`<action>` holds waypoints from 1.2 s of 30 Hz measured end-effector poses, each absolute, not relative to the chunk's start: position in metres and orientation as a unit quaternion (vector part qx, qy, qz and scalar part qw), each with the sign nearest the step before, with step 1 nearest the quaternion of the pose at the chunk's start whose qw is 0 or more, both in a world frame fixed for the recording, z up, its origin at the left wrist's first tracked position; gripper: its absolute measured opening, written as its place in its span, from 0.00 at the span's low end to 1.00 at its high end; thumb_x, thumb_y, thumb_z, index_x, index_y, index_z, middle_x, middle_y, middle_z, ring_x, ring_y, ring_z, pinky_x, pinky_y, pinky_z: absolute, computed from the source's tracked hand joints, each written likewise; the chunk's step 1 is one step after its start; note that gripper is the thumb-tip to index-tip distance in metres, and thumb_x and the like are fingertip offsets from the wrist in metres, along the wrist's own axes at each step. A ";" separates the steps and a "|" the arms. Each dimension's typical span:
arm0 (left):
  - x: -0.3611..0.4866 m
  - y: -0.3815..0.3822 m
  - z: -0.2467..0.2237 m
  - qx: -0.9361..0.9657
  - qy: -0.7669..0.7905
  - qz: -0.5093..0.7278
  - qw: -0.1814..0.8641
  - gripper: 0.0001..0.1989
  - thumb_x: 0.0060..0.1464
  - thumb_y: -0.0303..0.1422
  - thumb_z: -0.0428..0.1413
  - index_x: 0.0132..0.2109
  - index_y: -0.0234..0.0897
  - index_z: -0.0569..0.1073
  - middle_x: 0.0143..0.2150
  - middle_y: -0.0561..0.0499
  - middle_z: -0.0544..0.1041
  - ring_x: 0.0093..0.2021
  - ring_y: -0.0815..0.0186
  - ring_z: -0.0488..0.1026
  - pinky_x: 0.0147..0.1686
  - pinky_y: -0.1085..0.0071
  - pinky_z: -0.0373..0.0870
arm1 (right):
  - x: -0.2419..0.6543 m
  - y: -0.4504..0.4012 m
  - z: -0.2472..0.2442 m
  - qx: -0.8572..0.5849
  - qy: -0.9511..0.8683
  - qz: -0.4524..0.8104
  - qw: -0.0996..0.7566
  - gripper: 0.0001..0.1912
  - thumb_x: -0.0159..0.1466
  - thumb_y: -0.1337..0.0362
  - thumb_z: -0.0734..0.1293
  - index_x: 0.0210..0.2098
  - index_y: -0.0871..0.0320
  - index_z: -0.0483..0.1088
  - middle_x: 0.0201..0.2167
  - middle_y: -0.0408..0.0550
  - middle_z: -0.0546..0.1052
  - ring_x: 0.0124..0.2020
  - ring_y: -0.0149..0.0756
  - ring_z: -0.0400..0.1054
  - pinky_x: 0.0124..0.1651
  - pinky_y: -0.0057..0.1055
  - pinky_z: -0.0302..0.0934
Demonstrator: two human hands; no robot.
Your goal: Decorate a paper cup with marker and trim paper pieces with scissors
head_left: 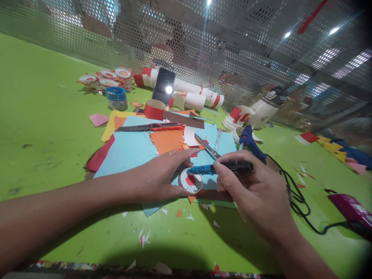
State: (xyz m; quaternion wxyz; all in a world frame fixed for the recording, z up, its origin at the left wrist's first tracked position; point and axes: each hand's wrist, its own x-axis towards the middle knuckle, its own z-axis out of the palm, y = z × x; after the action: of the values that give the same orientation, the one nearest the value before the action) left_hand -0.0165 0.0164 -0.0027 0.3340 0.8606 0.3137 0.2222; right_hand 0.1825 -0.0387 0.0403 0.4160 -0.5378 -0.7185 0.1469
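Observation:
My left hand (158,176) pinches the side of a small round disc (191,186), white with blue dots and a red centre. My right hand (257,193) grips a black marker (236,167) whose front part is smeared with blue paint. The marker's tip meets the upper rim of the disc. Beneath lie sheets of coloured paper (136,149), mostly light blue and orange. Just beyond my hands are scissors (207,147), and farther off a dark cutter (145,127) lies across the sheets. A jar of blue paint (116,98) stands at the back left.
Decorated round pieces (108,79) are piled at the back left. A phone (163,86) leans by stacked paper cups (194,100). Right of the sheets sits a blue glue gun (250,141), its black cable (299,209) running toward a magenta device (350,209). Paper scraps litter the green table (95,240).

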 end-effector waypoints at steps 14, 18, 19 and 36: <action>-0.016 0.015 -0.003 0.862 0.319 0.221 0.325 0.40 0.53 0.37 0.60 0.68 0.40 0.51 0.59 0.41 0.71 0.55 0.56 0.71 0.52 0.61 0.68 | 0.181 -0.039 0.040 -0.537 -0.722 0.143 0.412 0.04 0.63 0.63 0.67 0.33 0.56 0.70 0.24 0.39 0.75 0.22 0.26 0.69 0.28 0.25 0.66; -0.017 0.015 -0.002 0.863 0.314 0.223 0.327 0.41 0.53 0.37 0.61 0.68 0.39 0.51 0.59 0.41 0.71 0.55 0.57 0.71 0.52 0.62 0.68 | 0.181 -0.039 0.041 -0.540 -0.720 0.145 0.410 0.04 0.63 0.63 0.67 0.34 0.56 0.70 0.25 0.39 0.75 0.21 0.26 0.69 0.28 0.25 0.67; -0.017 0.015 -0.002 0.863 0.315 0.223 0.326 0.41 0.52 0.37 0.61 0.68 0.39 0.51 0.59 0.41 0.70 0.55 0.56 0.70 0.52 0.62 0.68 | 0.181 -0.039 0.041 -0.543 -0.720 0.146 0.408 0.04 0.63 0.63 0.67 0.34 0.56 0.70 0.24 0.39 0.75 0.21 0.26 0.68 0.28 0.25 0.67; -0.016 0.014 -0.001 0.859 0.316 0.228 0.332 0.40 0.51 0.35 0.61 0.67 0.41 0.52 0.63 0.42 0.67 0.57 0.57 0.70 0.54 0.62 0.67 | 0.177 -0.041 0.039 -0.532 -0.741 0.076 0.402 0.04 0.63 0.63 0.68 0.32 0.56 0.70 0.20 0.37 0.73 0.18 0.26 0.67 0.25 0.25 0.64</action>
State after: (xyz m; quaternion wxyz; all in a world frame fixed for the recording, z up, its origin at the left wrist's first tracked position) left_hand -0.0156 0.0145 -0.0014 0.3316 0.8592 0.3162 0.2277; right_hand 0.1774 -0.0410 0.0386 0.4019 -0.5321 -0.7413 0.0764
